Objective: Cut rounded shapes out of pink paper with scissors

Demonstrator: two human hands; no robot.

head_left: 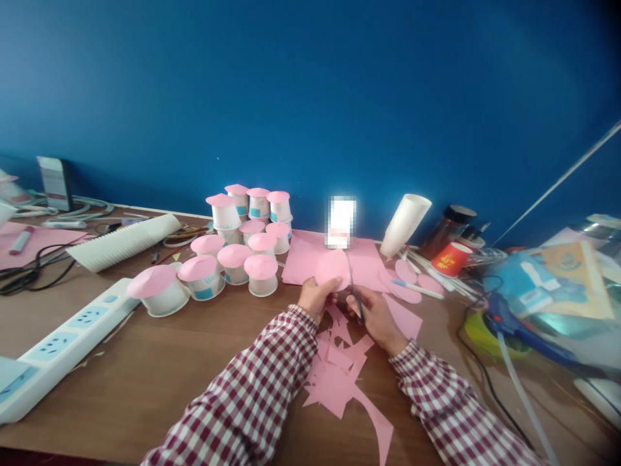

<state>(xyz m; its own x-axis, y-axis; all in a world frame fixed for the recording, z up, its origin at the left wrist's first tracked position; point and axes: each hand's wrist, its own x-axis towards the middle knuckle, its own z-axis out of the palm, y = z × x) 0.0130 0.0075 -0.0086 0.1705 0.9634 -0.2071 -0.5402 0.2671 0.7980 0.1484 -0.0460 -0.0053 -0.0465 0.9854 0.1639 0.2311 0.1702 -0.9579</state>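
My left hand (317, 298) pinches a round piece of pink paper (332, 266), thumb on top. Scissors (356, 298) are held in my right hand (376, 314), their blades pointing away from me along the right edge of that paper. Beneath both hands lie pink paper scraps (334, 382). Behind them a larger pink sheet (363, 259) rests against the blue wall. Several white paper cups (262, 285) with pink paper tops (261, 266) stand to the left, some of them stacked. Pink discs (406, 291) and a marker (420, 289) lie to the right.
A white power strip (72, 343) and a lying cup stack (126, 241) are at the left. Another cup stack (406, 223) leans at the right, near a red cup (451, 259), a dark jar (449, 230), a blue glue gun (528, 333) and cables.
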